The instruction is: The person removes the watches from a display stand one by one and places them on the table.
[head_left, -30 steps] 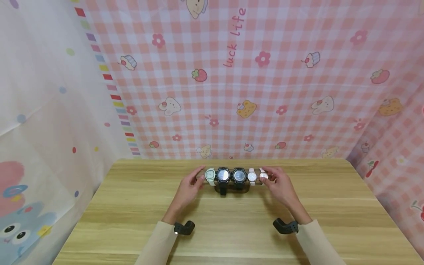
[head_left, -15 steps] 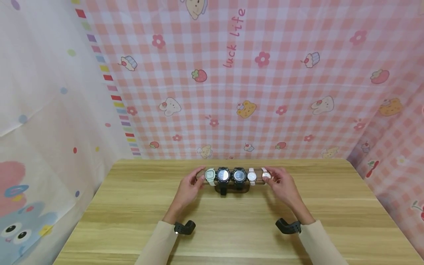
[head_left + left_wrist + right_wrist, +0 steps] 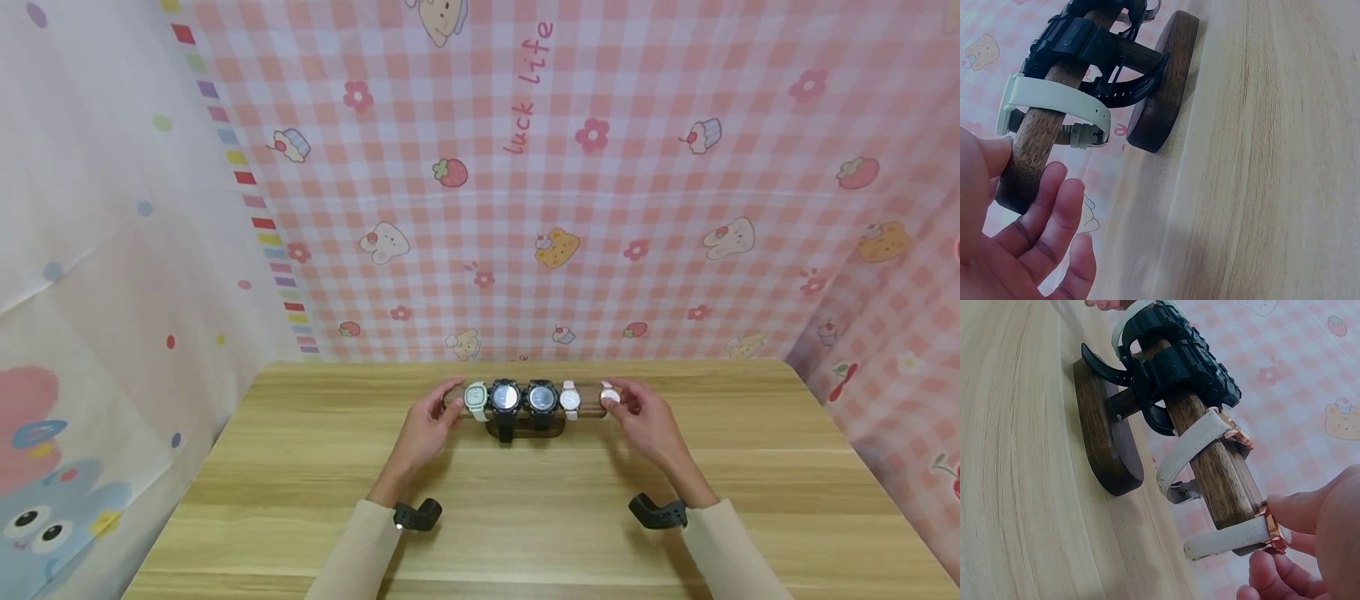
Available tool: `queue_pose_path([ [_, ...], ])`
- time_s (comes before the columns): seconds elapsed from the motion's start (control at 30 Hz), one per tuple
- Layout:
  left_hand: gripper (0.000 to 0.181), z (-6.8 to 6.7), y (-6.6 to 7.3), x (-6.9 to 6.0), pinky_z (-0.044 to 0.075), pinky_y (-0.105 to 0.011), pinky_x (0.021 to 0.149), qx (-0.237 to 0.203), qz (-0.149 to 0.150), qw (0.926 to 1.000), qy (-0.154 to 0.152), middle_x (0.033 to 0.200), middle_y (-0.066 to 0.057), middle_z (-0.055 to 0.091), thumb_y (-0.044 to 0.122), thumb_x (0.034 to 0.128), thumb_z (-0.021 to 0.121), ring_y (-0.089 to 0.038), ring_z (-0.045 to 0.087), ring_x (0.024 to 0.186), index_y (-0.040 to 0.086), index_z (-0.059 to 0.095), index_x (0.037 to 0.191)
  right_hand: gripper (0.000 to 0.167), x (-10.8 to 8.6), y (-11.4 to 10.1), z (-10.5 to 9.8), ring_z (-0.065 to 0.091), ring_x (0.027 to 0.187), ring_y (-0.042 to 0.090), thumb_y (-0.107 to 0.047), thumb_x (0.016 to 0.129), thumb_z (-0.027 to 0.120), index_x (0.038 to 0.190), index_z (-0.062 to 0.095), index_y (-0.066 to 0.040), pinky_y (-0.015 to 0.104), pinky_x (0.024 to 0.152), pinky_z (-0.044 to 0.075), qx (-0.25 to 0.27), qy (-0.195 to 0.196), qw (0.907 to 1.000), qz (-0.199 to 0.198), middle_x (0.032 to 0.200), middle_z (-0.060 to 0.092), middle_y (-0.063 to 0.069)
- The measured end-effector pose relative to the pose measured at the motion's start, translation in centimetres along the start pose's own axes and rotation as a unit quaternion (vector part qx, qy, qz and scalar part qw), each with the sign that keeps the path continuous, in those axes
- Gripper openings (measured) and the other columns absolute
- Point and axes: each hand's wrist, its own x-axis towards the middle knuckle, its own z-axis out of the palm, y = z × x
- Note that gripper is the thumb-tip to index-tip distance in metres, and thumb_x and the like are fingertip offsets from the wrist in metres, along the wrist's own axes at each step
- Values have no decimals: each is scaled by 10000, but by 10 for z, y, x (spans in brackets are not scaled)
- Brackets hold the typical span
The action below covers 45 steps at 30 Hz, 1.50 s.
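We see a wooden bar (image 3: 1225, 487) raised on a short post (image 3: 1125, 402) above a rounded, oblong base (image 3: 1100, 444), which stands toward the far edge of the tabletop (image 3: 525, 517). Our left hand (image 3: 427, 423) has the bar's left end in a narrow grip, thumb on one side and fingers on the other. Just beside those fingers, a mint watch (image 3: 476, 398) with a squarish face loops around the bar.

Next along the bar come two bulky black watches, the left one (image 3: 506, 397) and the right one (image 3: 542, 397), side by side near the middle, with a loose strap end hanging down toward the base. To their right sits a slim watch (image 3: 570, 400) with a pale strap, apart from the last one.

Our right hand (image 3: 647, 419) pinches the end watch (image 3: 1229, 540) by its rose-gold case in a narrow grip; its pale strap encircles the very tip of the bar, where a little wood shows beyond it. Behind the tabletop hangs a pink checked cloth (image 3: 517, 208).
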Motion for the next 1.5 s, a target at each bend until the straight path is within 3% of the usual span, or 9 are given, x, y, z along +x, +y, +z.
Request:
queue_pose_path([
  [0.27, 386, 0, -1, 1, 470, -228, 593, -43, 22, 10000, -13, 763, -57, 600, 145, 997, 596, -156, 556, 689, 164, 583, 1382, 376, -2, 1, -4, 541, 770, 168, -118, 938, 675, 1293, 612, -11, 240, 657, 461, 161, 41, 9998, 140, 922, 624, 126],
  [0.8, 363, 0, -2, 1, 462, -221, 563, -61, 88, 9999, 1, 766, -57, 613, 151, 1001, 594, -156, 563, 686, 170, 598, 1363, 357, -13, 2, -11, 520, 703, 90, -156, 935, 698, 1241, 648, 21, 213, 582, 437, 201, 235, 9995, -54, 885, 657, 114],
  [1.2, 390, 1, -1, 0, 462, -220, 583, -106, 46, 9999, 49, 810, -83, 624, 155, 994, 602, -180, 562, 710, 140, 576, 1383, 355, -31, -1, -24, 511, 674, 84, -148, 921, 712, 1232, 658, 16, 223, 549, 430, -259, 140, 9991, -295, 847, 643, 66],
  [1.5, 352, 0, -2, 2, 470, -242, 572, 136, 167, 9998, 22, 720, -56, 607, 144, 998, 596, -145, 562, 645, 131, 598, 1350, 348, -42, 0, -27, 517, 653, 38, -54, 857, 754, 1178, 676, 55, 220, 520, 445, -417, 108, 9967, -684, 795, 638, 39],
])
